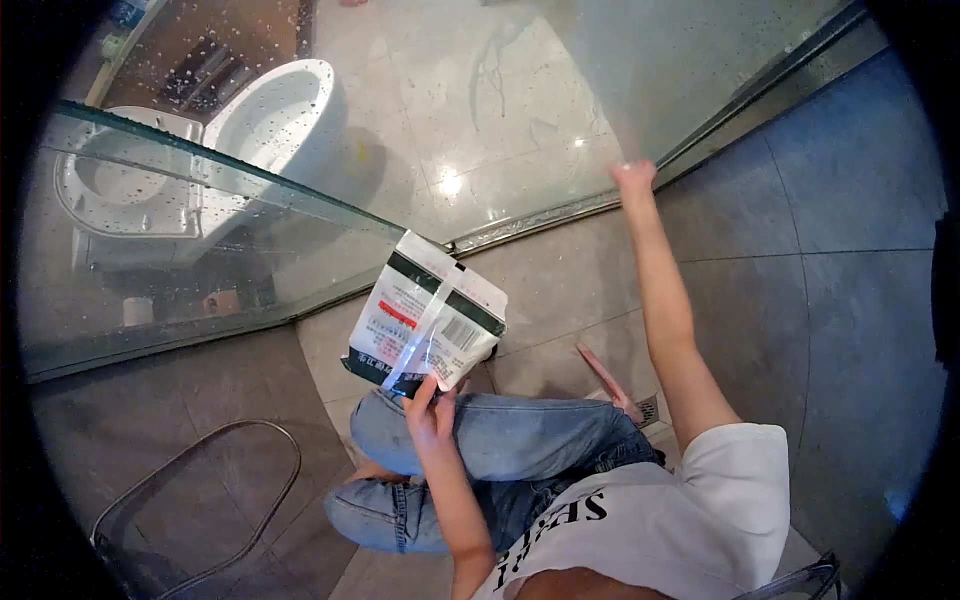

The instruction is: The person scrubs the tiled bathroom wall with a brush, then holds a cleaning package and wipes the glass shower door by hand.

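White-and-dark-green, boxy plastic packet (425,315), glossy and crossed by a shiny band, sits above our faded denim knees (400,430); our left hand (431,412) grasps its lower edge. Our right hand (632,178) reaches the wet, transparent glass panel (560,90) beside its straight metal track (540,228); we cannot tell whether it is clenched.

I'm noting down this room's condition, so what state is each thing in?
White-and-green plastic packet: held in the left hand, band around it.
Clear glass panel: spotted with droplets.
White toilet: bowl uncovered.
Thin silvery hose: bent in a loop.
Slim pink object: lying low near the drain; kind unclear.
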Motion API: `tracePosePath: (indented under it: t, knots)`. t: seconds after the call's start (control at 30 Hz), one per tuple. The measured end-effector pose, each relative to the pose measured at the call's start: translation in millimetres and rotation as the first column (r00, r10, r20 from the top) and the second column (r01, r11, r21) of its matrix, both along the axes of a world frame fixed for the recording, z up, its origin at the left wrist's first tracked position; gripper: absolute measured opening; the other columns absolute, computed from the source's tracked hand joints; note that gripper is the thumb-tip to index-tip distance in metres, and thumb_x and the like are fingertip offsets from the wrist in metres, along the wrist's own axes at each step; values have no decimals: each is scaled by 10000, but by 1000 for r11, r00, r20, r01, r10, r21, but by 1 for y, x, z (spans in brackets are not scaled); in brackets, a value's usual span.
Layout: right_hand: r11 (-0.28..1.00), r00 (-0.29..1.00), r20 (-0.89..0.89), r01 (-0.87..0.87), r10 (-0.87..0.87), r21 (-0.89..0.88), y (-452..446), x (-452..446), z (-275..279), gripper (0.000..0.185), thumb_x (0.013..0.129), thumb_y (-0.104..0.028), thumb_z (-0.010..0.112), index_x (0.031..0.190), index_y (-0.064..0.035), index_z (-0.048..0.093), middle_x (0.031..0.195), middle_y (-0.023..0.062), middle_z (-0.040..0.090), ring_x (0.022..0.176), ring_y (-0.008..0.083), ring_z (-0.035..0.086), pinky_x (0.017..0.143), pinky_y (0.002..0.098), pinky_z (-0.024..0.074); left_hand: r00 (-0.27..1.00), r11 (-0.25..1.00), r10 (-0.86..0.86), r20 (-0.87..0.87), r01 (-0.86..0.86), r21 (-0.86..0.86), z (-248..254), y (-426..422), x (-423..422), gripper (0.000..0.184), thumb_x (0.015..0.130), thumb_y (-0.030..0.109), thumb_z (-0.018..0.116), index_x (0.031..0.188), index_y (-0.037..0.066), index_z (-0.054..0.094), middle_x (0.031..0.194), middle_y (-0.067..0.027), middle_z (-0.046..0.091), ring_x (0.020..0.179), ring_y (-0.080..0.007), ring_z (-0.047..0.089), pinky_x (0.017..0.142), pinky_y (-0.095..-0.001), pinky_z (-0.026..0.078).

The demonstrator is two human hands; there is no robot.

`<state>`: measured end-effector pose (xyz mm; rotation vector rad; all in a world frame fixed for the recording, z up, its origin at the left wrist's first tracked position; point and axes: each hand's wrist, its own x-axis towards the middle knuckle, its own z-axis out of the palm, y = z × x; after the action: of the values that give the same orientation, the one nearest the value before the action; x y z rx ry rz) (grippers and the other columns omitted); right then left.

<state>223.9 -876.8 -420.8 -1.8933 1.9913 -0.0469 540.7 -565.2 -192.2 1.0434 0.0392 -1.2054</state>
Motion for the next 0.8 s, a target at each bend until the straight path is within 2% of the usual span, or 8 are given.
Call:
tracePosePath:
  t: [0.03,0.13,0.37,0.5,0.6,0.67,0.73,0.8]
  knots:
    - [1000,1000,-4,2,-2,1,-12,7,8,233,754,-229,391,858,-90,546,900,133,517,851,252,483,814,395,325,1000,1000,-17,-24,16,-19,0,1,2,400,683,-16,484,1062,11,360,955,-129,476,801,-238,514,581,-305,476]
    - [800,758,-557,79,340,595,-39,46,24,298,754,-214,403,1003,-84,501,1077,89,458,985,228,434,862,404,271,998,999,-24,-57,22,-40,2,-1,0,477,663,-20,505,1100,21,317,995,-134,448,844,-263,492,603,-347,459]
    - [762,617,-539,-160,573,627,9,196,-15,322,758,-230,387,1033,-89,477,1113,71,423,1012,217,410,854,417,270,995,996,-26,-92,18,-82,3,5,1,458,662,-29,492,1083,-25,309,943,-169,457,734,-272,520,530,-330,466]
    - [754,478,-594,-288,647,591,8,165,4,336,760,-239,377,1050,-92,463,1134,61,403,1027,210,397,849,424,269,994,991,-25,-103,11,-132,2,7,6,439,663,-33,485,1070,-41,320,942,-181,456,717,-265,522,516,-326,466]
    - [785,346,-705,-246,619,568,-9,97,60,347,762,-245,370,1063,-95,452,1150,53,388,1039,205,387,846,430,268,994,987,4,-106,-20,-156,-6,15,9,448,662,-17,488,1079,-27,324,959,-165,455,755,-275,508,537,-352,460]
    - [804,216,-776,-206,593,557,-9,68,109,354,763,-250,365,1072,-96,445,1160,48,378,1047,202,380,844,433,268,976,916,-131,-174,52,-398,-18,33,16,444,689,36,467,1106,-4,322,1029,-143,441,910,-259,466,736,-369,408]
    - [814,50,-824,-201,564,545,11,79,155,361,764,-254,360,1080,-98,438,1170,43,368,1054,198,373,842,437,268,991,972,-54,-121,25,-233,-21,39,12,475,688,98,463,1126,2,306,1062,-156,419,968,-276,424,788,-409,365]
    - [795,-205,-828,-235,522,559,61,119,199,368,765,-258,355,1089,-99,432,1181,38,358,1062,195,367,839,440,267,973,858,-86,-214,-36,-513,-37,49,17,498,690,148,447,1138,-3,292,1080,-166,405,1020,-298,373,836,-444,305]
